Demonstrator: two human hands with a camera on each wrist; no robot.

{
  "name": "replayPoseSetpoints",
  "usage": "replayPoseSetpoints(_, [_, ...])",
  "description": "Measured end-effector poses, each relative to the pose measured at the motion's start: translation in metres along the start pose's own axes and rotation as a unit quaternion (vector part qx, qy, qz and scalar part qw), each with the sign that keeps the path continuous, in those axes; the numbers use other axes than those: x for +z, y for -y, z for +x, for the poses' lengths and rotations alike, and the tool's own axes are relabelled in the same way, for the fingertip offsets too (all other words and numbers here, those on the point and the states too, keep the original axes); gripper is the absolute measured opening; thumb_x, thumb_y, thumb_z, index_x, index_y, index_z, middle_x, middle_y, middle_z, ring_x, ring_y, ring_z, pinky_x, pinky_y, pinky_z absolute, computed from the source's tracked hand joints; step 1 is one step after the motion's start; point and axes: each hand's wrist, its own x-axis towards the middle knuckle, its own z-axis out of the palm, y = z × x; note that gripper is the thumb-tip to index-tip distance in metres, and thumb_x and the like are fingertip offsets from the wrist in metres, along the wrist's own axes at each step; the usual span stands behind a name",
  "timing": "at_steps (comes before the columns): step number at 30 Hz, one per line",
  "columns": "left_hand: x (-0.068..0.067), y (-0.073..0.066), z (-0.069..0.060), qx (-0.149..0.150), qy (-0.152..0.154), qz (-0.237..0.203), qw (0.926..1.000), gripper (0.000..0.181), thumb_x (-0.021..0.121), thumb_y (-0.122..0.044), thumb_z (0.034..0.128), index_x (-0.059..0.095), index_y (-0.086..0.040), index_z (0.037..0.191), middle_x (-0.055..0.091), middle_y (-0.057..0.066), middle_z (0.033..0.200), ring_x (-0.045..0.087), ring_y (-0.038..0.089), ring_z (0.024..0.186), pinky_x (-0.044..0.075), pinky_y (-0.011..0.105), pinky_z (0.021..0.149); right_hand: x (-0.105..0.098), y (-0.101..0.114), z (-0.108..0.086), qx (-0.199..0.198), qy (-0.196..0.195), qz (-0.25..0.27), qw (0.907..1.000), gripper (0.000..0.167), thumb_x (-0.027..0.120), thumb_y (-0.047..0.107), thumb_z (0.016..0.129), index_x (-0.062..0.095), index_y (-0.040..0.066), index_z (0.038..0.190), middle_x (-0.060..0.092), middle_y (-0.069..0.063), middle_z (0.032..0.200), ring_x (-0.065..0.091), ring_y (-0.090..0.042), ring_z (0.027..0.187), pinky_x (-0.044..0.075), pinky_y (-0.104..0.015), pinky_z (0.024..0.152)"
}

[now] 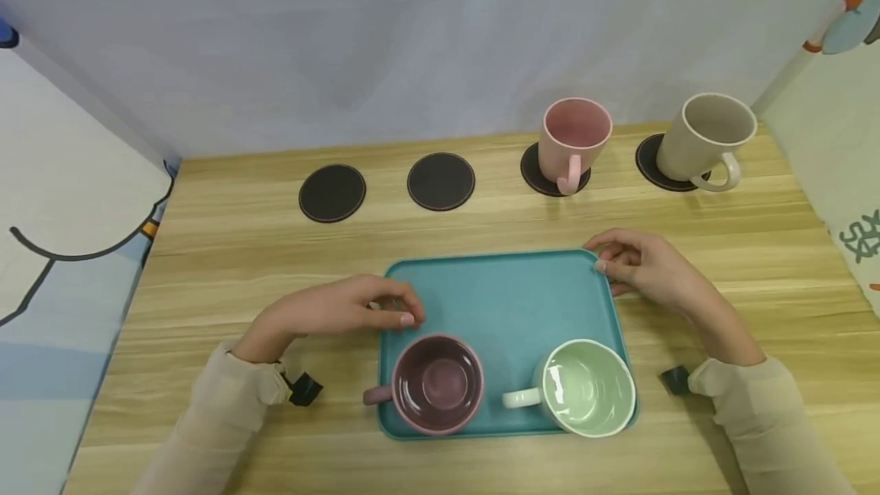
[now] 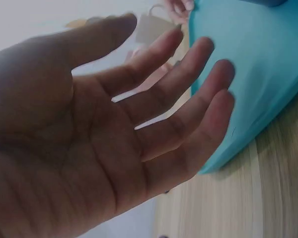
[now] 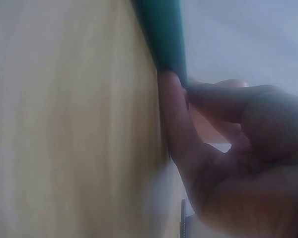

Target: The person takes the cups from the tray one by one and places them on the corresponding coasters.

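A teal tray (image 1: 509,296) lies on the wooden table. On its near left part stands a dark mauve cup (image 1: 440,384), and on its near right part a pale green cup (image 1: 589,388); both handles point left. My left hand (image 1: 351,304) hovers at the tray's left edge, above the mauve cup. In the left wrist view its fingers (image 2: 179,121) are spread, loosely bent, and hold nothing. At the far right corner, my right hand (image 1: 639,266) pinches the tray's rim (image 3: 166,39). Some of its fingertips are hidden in the head view.
Behind the tray, a pink mug (image 1: 574,140) and a beige mug (image 1: 704,140) stand on black round coasters. Two bare coasters, one at the left (image 1: 333,193) and one in the middle (image 1: 441,181), share that row. A pale cloth (image 1: 412,44) hangs behind the table.
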Motion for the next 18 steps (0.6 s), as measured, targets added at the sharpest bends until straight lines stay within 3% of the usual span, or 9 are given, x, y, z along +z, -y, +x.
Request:
replayPoseSetpoints(8, [0.009,0.013,-0.037,0.01,0.033,-0.052,0.998,0.02,0.056,-0.027,0.1092,0.069,-0.021,0.123,0.071,0.006,0.12,0.067,0.022,0.107,0.057,0.03,0.094,0.0,-0.003,-0.001,0.001,0.004,0.005,1.0,0.034,0.062,0.004,0.104,0.06,-0.001,0.137,0.06,-0.018,0.107,0.065,-0.009,0.079,0.065,-0.03,0.071])
replayPoseSetpoints(13, [0.021,0.021,-0.056,0.04,0.05,-0.094,0.9936,0.022,0.057,-0.018,0.1084,0.066,-0.018,0.128,0.068,0.009,0.127,0.066,0.019,0.112,0.057,0.027,0.094,-0.001,-0.003,0.0,-0.003,0.002,0.004,1.0,0.034,0.062,0.004,0.104,0.059,-0.001,0.138,0.06,-0.018,0.108,0.065,-0.009,0.08,0.065,-0.031,0.071])
replayPoseSetpoints(18, [0.033,0.026,-0.066,0.074,0.076,-0.127,0.9862,0.029,0.056,-0.011,0.1079,0.061,-0.018,0.135,0.067,0.005,0.132,0.066,0.017,0.121,0.058,0.029,0.099,-0.001,-0.002,0.0,-0.001,0.002,0.006,1.0,0.034,0.062,0.006,0.104,0.06,-0.001,0.138,0.06,-0.018,0.107,0.065,-0.009,0.08,0.065,-0.031,0.072])
